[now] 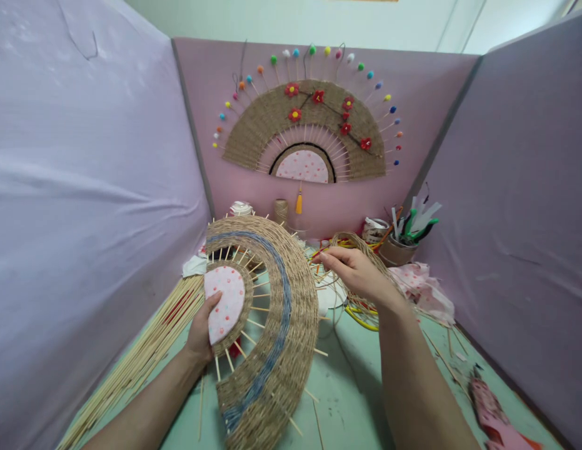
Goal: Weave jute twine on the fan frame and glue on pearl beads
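Note:
My left hand [207,322] grips a half-round woven fan [297,294] by its base, thumb on the white fabric with pink dots [227,294]. The fan is tilted on its side, its brown twine weave crossed by a blue band [284,300]. Thin sticks poke out past its outer edge. My right hand [354,269] is raised just right of that edge, finger and thumb pinched, seemingly on a thin strand of twine. Beneath it lies a loose coil of brown twine [354,240], partly hidden by the hand.
A finished fan [265,119] with red flowers and coloured pompoms hangs on the back panel. Long thin sticks [145,350] lie at left. A twine spool [281,212] and a tool pot [397,251] stand behind. Pink fabric [424,287] lies at right; cloth panels enclose three sides.

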